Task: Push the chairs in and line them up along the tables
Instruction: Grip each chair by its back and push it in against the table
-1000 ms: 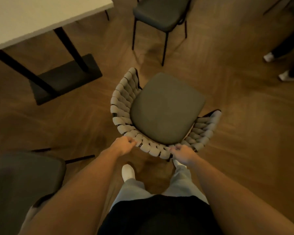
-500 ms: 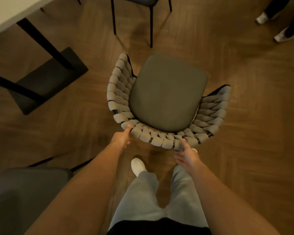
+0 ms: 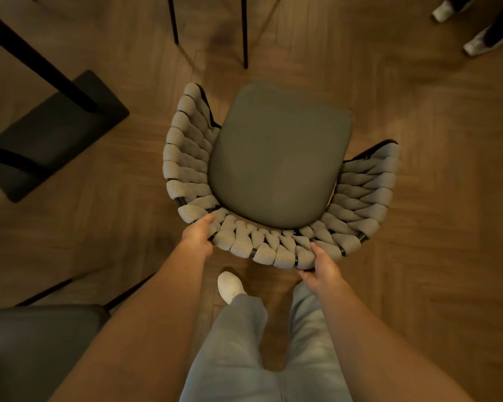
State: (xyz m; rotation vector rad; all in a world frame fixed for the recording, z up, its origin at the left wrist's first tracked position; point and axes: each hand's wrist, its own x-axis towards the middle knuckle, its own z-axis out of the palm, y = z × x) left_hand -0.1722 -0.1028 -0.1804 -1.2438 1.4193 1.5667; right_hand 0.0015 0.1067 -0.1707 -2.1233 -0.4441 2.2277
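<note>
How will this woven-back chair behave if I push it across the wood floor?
The woven chair probably slides readily: the floor looks smooth. Its black frame looks thin, so likely light. Pushed high at the backrest, where the left hand and right hand grip, it may tip forward.

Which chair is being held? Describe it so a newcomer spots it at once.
Start at the black table base at upper left; the chair stands right of it, mid-floor. Both hands, left hand and right hand, grip its back. Only it has a woven grey wraparound backrest.
</note>
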